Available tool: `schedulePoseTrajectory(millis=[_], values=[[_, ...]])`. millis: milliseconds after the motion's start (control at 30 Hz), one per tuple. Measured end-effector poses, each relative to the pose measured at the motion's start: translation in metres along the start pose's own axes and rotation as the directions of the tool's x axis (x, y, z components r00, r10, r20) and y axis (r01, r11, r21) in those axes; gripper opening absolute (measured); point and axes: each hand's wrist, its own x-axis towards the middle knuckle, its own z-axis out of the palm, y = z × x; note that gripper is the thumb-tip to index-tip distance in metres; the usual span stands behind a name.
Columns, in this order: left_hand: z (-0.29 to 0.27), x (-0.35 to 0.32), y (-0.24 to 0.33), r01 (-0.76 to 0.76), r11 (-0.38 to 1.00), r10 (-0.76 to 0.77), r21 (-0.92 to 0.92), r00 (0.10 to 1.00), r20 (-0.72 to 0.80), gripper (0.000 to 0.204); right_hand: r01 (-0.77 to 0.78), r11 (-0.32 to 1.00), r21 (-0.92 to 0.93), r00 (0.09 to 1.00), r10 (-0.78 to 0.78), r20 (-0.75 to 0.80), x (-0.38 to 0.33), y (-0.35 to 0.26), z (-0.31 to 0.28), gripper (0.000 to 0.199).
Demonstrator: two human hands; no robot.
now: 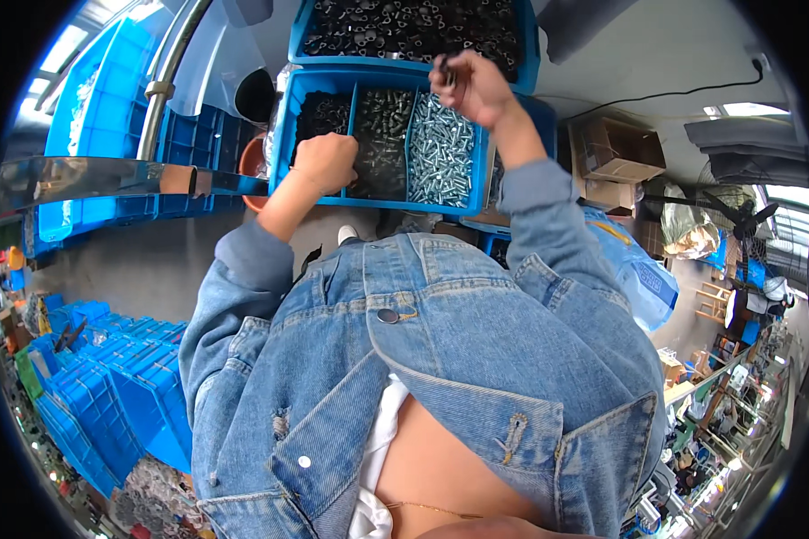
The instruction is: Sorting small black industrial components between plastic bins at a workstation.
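Left hand: fingers curled under into a loose fist, knuckles up, dipped into the blue divided bin over the wall between the black-parts compartment and the dark-screw compartment; whatever sits inside the curl hidden, so no telling if anything is gripped. Left forearm angled up from the rolled denim cuff, wrist crossing the bin's near rim. Right hand: raised higher and farther out, fingertips pinched tight on a small dark part, held above the seam between the divided bin and the upper blue bin of black parts. Right wrist bent inward, forearm rising steeply from its cuff. Silver screws heaped in the rightmost compartment, just below and left of the right hand. Tight quarters: a shiny metal rail close at left, cardboard boxes near at right, both hands well apart with the middle compartments between.
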Motion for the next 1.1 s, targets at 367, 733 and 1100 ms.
schedulePoseTrajectory(millis=[367,733,1100], values=[[-0.042,0.041,0.045,-0.564,0.794,0.557,-0.228,0.824,-0.102,0.015,0.113,0.983,0.148,0.930,-0.052,-0.363,-0.040,0.116,0.045,0.021],[-0.019,-0.065,-0.036,-0.474,0.612,0.245,-0.633,0.875,-0.418,0.013,0.027,0.841,0.541,0.869,0.247,-0.428,-0.024,0.105,0.042,0.026],[0.044,-0.137,-0.082,-0.200,0.703,-0.172,-0.682,0.883,-0.436,0.019,0.051,0.825,-0.563,0.968,-0.180,-0.175,0.223,0.103,0.108,0.022]])
